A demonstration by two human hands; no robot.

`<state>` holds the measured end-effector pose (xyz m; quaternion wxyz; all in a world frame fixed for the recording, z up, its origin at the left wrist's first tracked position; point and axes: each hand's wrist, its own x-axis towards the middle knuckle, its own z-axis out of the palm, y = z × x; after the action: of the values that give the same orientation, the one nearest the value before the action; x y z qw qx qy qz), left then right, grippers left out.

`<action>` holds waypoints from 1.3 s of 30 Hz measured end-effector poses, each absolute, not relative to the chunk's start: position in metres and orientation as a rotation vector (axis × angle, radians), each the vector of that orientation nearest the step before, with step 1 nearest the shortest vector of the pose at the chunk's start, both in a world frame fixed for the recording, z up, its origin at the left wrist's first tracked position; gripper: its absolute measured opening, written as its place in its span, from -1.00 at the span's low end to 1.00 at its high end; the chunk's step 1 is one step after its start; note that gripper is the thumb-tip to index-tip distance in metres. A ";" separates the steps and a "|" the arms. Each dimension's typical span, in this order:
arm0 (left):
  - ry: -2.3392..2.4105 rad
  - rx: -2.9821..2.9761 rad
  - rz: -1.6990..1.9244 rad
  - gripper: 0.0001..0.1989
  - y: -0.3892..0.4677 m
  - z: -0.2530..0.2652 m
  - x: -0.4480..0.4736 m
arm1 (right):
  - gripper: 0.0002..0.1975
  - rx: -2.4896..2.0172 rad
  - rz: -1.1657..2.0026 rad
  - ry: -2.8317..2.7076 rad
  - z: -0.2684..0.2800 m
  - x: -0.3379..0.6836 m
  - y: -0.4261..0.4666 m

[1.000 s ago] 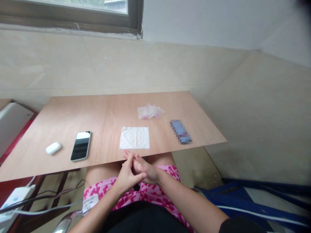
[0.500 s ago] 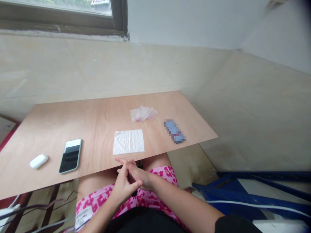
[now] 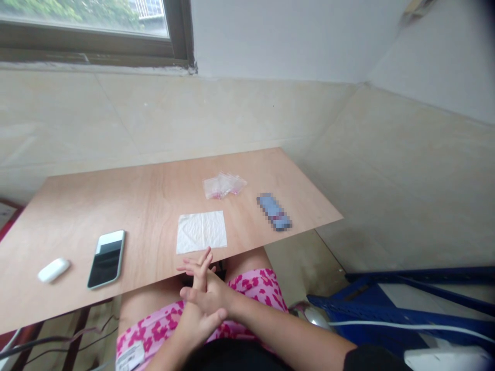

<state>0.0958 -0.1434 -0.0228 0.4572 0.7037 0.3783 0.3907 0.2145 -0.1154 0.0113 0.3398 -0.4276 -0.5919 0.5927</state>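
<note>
At the far left of the worktop (image 3: 154,180), a small white oblong case (image 3: 53,269) lay flat, bearing no readable marking. Just beside it, to the right, a smartphone (image 3: 106,258) with a pale green rim lay face up; its dark screen showed only a reflection and no legible text.

A flat white sheet (image 3: 201,231), creased and slightly translucent, lay near the front edge at the worktop's middle. Whether it was tissue or a thin bag could not be determined.

The left hand (image 3: 199,314) and right hand (image 3: 204,293) were pressed together over the lap, just in front of the worktop edge and directly below the white sheet. The left fingers (image 3: 200,268) pointed up, extended and slightly spread; the right fingers (image 3: 189,269) lay across them, also extended. Neither hand held anything, and neither touched the sheet.

A white label (image 3: 129,355) on the pink patterned shorts (image 3: 255,283) carried print too small to read and was cut off by the lower frame edge.

Behind the sheet, a small heap of clear plastic bags (image 3: 223,185) held pink contents that could not be identified. To its right, a blue oblong item (image 3: 274,212) was pixelated, so any brand or writing was hidden.

A blue frame (image 3: 386,309) at the lower right was partly out of view.
</note>
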 end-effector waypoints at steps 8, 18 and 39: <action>0.990 2.050 0.890 0.14 -0.149 -0.030 0.093 | -0.57 -1.150 1.648 -1.591 0.036 0.223 -0.114; 1.012 1.984 0.840 0.13 -0.145 -0.022 0.093 | -0.66 -1.082 1.529 -1.864 0.044 0.229 -0.106; 0.865 1.672 0.765 0.11 -0.143 0.023 0.094 | -0.56 -0.915 1.539 -1.908 0.043 0.254 -0.094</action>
<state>0.0945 -0.1430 0.0229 0.5268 0.6995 0.3617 0.3199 0.2539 -0.0941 0.0426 0.2595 -0.3378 -0.7041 0.5682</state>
